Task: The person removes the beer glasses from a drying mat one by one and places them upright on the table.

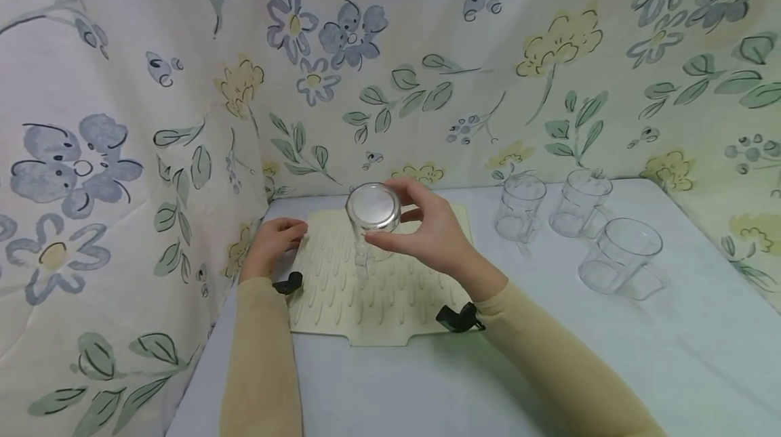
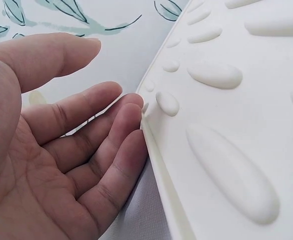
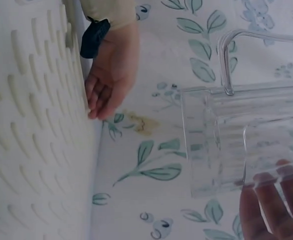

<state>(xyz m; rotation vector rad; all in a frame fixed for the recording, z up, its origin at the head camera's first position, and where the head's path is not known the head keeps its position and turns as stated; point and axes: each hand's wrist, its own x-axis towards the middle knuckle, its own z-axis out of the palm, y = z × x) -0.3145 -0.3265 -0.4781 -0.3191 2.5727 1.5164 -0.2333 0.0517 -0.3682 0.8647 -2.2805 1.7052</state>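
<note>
My right hand (image 1: 427, 230) grips a clear glass mug (image 1: 373, 206) between thumb and fingers, its round base turned up toward the head camera. The mug hangs mouth-down above a cream drying mat (image 1: 332, 315) covered in raised oval ridges. In the right wrist view the mug (image 3: 221, 145) lies across the right side, its handle (image 3: 225, 65) sticking out and my fingers (image 3: 266, 200) against its wall. At the mat's left edge is my left hand (image 1: 271, 244), fingers loosely bent. The left wrist view has its fingertips (image 2: 129, 145) right at the mat's rim, thumb apart.
On the right of the white-covered table (image 1: 518, 369) stand three more clear mugs: one behind (image 1: 518, 210), one beside it (image 1: 579, 203) and one nearer (image 1: 616, 261). A floral curtain (image 1: 396, 71) closes off the back and both sides.
</note>
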